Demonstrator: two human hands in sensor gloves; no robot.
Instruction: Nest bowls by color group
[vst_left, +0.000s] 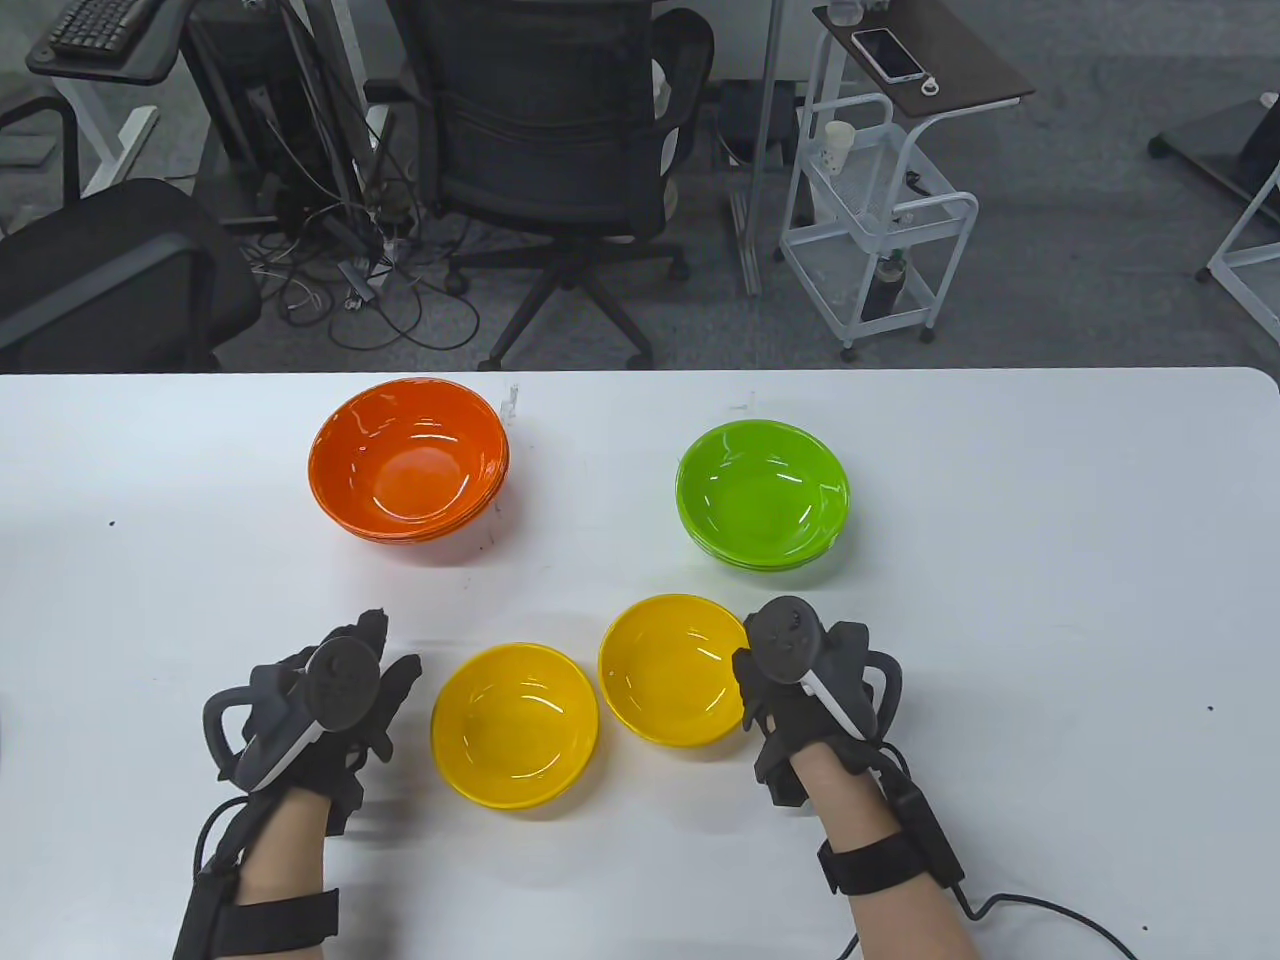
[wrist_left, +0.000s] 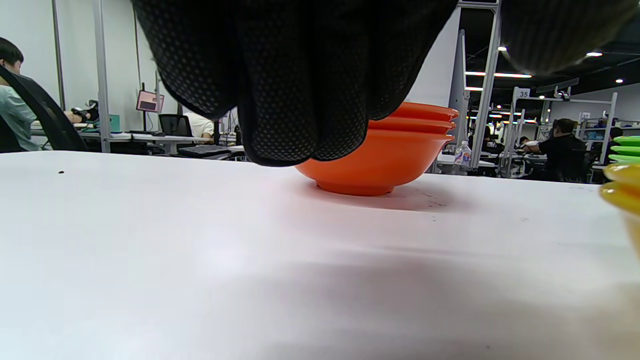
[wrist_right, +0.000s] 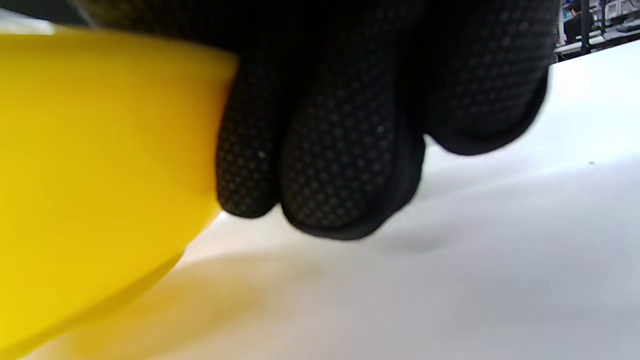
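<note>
White tabletop (vst_left: 1000, 600) holds orange and green stacks at the back. My right hand (vst_left: 800, 700) grips the right yellow bowl (vst_left: 672, 668) by its right rim; the left yellow bowl (vst_left: 515, 725), its nesting target, sits just leftward, with my left hand (vst_left: 320, 700) empty beside it, fingers loosely curled.

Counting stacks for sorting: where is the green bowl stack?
In the table view, the green bowl stack sits far right, just beyond the right yellow bowl.

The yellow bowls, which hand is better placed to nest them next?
Probably the right. The right hand is already at the rim of the right yellow bowl, fingers against its outer wall. The left hand is beside the left yellow bowl, apart from it.
</note>
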